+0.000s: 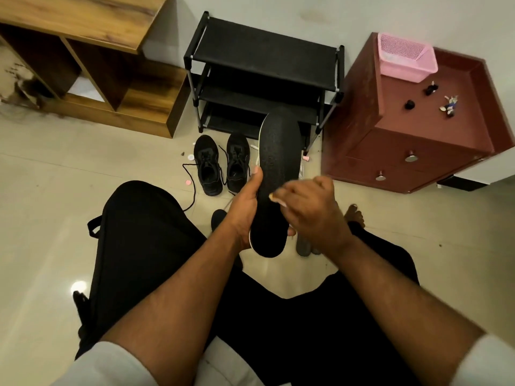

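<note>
Past the brown wooden open shelf unit (83, 32) at the far left, a pair of black lace-up sneakers (207, 165) stands on the pale tiled floor (55, 190). Just right of them the left hand (243, 207) grips the long black foam insole (278, 151) by its lower half, thumb along its left edge, raising it over the lap. The right hand (309, 204) lies blurred against the insole's right edge; whether it pinches or only brushes, I cannot tell. Handling it well probably needs a firm left grip and even strokes along the top face.
</note>
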`<control>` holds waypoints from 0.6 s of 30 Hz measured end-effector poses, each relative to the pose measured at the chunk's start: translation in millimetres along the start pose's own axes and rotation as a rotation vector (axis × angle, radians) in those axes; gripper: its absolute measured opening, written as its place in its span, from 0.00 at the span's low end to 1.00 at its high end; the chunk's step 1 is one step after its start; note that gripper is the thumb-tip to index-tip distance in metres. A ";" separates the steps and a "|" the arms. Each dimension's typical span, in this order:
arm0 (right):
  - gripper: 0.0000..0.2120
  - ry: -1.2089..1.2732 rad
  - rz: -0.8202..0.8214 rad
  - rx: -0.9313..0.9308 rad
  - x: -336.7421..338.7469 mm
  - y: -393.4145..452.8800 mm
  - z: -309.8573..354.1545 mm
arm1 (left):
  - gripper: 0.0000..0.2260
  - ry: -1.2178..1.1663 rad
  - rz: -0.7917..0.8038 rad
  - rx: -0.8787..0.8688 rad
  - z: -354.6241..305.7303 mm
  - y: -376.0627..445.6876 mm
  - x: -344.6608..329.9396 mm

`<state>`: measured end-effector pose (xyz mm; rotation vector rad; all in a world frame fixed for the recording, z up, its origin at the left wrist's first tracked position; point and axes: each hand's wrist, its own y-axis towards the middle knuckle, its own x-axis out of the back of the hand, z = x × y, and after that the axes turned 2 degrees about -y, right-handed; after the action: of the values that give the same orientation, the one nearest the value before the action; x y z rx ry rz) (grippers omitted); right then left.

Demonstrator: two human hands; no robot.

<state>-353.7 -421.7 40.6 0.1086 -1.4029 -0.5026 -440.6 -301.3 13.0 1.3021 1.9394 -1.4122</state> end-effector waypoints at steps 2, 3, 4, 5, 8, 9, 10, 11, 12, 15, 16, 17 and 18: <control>0.09 -0.050 -0.008 -0.066 -0.9 31.4 -27.3 | 0.31 0.083 0.025 0.005 3.4 2.7 0.6; 0.09 -0.075 -0.007 -0.120 -2.3 49.7 -43.0 | 0.31 0.109 0.034 0.008 3.9 3.4 1.0; 0.09 -0.100 0.003 -0.164 -3.4 68.0 -57.4 | 0.32 0.116 0.042 0.012 3.6 3.6 1.7; 0.09 -0.116 0.026 -0.197 -4.8 84.2 -70.6 | 0.33 0.114 0.051 0.015 2.6 4.3 2.3; 0.11 -0.109 0.079 -0.199 -13.4 110.6 -93.3 | 0.32 0.103 0.063 0.009 -0.8 9.4 8.1; 0.11 -0.105 0.081 -0.183 -16.3 110.3 -94.6 | 0.32 0.098 0.059 0.012 -1.0 11.5 10.6; 0.11 -0.096 0.071 -0.178 -19.1 106.9 -94.2 | 0.33 0.097 0.050 0.017 -1.2 13.7 13.5; 0.10 -0.070 0.055 -0.189 -20.2 100.7 -92.3 | 0.33 0.093 0.041 0.020 -1.4 16.1 16.6; 0.10 -0.031 0.044 -0.204 -21.8 91.9 -89.2 | 0.33 0.083 0.036 0.021 -1.3 19.5 20.7; 0.09 0.053 0.057 -0.182 -28.6 58.0 -70.3 | 0.32 0.053 0.029 -0.002 -4.2 26.8 30.6; 0.09 0.074 0.076 -0.165 -32.7 47.0 -61.9 | 0.32 0.030 0.012 0.000 -5.9 29.8 31.4; 0.09 0.092 0.096 -0.154 -39.1 35.6 -52.3 | 0.32 -0.011 -0.032 0.007 -6.3 35.7 33.7; 0.10 0.106 0.114 -0.150 -46.1 24.2 -42.0 | 0.32 -0.065 -0.095 0.005 -5.3 43.7 38.5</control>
<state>-310.7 -390.9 -0.3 -0.0653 -1.2554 -0.4981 -420.7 -277.3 -36.5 1.1649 1.9790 -1.4871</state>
